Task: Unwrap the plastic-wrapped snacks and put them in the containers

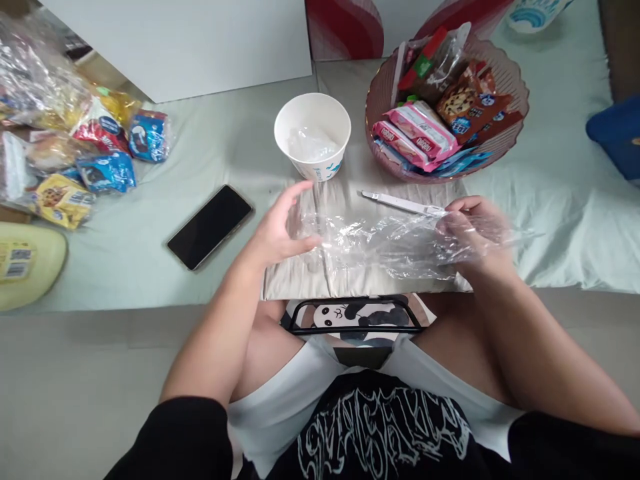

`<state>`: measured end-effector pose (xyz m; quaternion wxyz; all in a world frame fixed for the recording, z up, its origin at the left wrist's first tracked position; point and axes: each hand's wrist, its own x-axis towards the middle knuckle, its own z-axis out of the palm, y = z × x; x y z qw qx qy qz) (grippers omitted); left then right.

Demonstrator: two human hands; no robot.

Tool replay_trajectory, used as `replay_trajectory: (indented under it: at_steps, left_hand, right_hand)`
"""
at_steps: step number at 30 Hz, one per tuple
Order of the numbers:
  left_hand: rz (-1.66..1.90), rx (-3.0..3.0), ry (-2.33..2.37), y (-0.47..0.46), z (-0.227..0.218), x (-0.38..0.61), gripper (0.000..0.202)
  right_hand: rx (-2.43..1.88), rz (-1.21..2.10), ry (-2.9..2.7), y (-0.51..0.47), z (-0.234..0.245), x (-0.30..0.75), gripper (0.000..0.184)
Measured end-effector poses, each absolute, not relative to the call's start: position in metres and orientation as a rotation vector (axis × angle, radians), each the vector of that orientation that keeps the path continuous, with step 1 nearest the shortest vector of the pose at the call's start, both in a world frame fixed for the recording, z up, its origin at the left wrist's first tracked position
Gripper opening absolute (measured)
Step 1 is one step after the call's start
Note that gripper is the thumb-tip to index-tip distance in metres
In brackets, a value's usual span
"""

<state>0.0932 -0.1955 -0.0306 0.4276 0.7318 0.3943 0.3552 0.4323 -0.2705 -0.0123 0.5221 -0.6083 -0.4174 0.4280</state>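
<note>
My right hand grips a crumpled clear plastic wrapper, which stretches leftward over the cloth-covered tabletop. Beside the wrapper's left end is my left hand, thumb and fingers spread, with nothing visibly held. Whether its thumb touches the film I cannot tell. A slim white utility knife lies just beyond the wrapper, its right end close to my right fingers. Past my left fingertips stands a white paper tub with some clear plastic inside.
A pink glass bowl full of packaged snacks stands at the back right. To the left lie a phone, bagged snacks and a pale yellow container. A white panel stands behind. A blue object is at far right.
</note>
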Motion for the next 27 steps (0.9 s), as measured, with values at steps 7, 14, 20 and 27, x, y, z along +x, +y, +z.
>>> replay_trajectory:
  at_steps: [7, 14, 20, 27]
  left_hand:
    - [1.149, 1.595, 0.992, -0.195, -0.022, 0.108, 0.029]
    - [1.003, 1.458, 1.220, -0.185, -0.020, 0.105, 0.038]
    - [0.920, 1.541, 1.462, -0.184, -0.024, 0.118, 0.040]
    - [0.921, 1.432, 1.331, -0.181, -0.016, 0.130, 0.015]
  right_hand:
    - [-1.427, 1.042, -0.935, -0.270, -0.006, 0.427, 0.045]
    - [-1.327, 0.995, -0.969, -0.272, -0.006, 0.430, 0.038]
    - [-1.331, 1.071, -0.909, -0.272, -0.006, 0.426, 0.041]
    - [-1.400, 1.073, -0.938, -0.272, -0.005, 0.426, 0.039]
